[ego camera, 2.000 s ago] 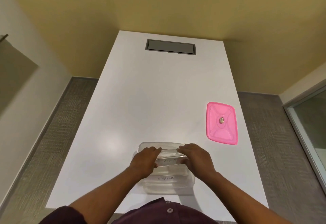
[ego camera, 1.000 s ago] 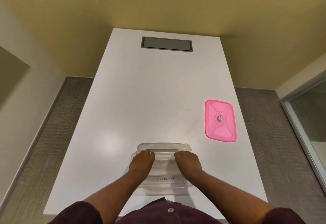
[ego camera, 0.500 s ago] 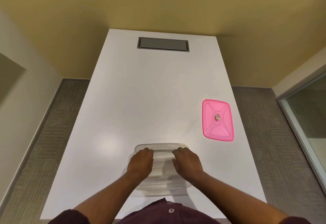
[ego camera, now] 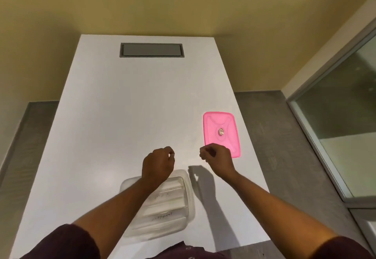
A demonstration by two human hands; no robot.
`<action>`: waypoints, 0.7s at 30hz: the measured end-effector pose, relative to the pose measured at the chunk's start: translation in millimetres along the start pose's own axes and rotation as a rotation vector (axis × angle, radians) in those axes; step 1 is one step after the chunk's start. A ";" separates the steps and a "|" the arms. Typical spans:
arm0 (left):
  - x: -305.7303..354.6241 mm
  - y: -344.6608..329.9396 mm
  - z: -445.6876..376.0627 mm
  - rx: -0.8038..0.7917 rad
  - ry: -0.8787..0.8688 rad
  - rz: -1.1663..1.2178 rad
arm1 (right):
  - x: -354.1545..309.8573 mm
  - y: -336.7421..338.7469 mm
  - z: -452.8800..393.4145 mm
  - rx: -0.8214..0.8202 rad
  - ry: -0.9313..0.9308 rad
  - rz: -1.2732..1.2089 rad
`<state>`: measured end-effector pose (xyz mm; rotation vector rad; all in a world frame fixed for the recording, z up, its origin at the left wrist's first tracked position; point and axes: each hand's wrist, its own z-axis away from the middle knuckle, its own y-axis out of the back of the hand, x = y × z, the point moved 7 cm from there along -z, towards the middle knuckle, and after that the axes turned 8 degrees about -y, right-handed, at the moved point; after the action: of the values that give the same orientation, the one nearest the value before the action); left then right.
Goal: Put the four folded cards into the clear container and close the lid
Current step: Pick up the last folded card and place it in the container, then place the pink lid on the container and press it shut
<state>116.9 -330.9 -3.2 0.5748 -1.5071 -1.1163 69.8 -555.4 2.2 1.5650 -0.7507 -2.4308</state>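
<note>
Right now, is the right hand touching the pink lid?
Cannot tell. In the head view the right hand overlaps the pink lid's near corner, but its height above it isn't visible.

pink lid (ego camera: 221,132), clear container (ego camera: 183,201) with white cards (ego camera: 164,207), white table (ego camera: 142,99), grey inset panel (ego camera: 152,50), maroon sleeves (ego camera: 67,242), mustard walls (ego camera: 183,2).

On the white table (ego camera: 126,116) the clear container (ego camera: 175,209) stands at the near edge with folded cards (ego camera: 162,217) inside, uncovered. The pink lid (ego camera: 220,130) lies farther right. Both hands, left hand (ego camera: 157,164) and right hand (ego camera: 217,158), hover loosely curled, holding nothing.
</note>
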 end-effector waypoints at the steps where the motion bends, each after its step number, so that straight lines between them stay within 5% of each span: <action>1: 4.6 -6.7 -6.9 -0.029 0.008 0.032 | 10.8 11.4 -8.2 0.020 -0.060 -0.024; 9: 41.7 -73.3 -49.2 -0.179 0.156 0.501 | 118.0 75.5 -55.2 0.113 -0.485 -0.174; 16: 77.3 -137.3 -57.3 -0.429 0.367 0.653 | 149.9 96.7 -62.1 0.084 -0.536 -0.186; 21: 102.0 -150.0 -66.1 -0.453 0.423 0.830 | 147.5 84.1 -73.0 -0.064 -0.499 -0.162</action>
<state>120.0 -503.5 -89.8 -0.1401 -0.9181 -0.5879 57.7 -708.9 -100.1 1.0339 -0.6217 -2.9779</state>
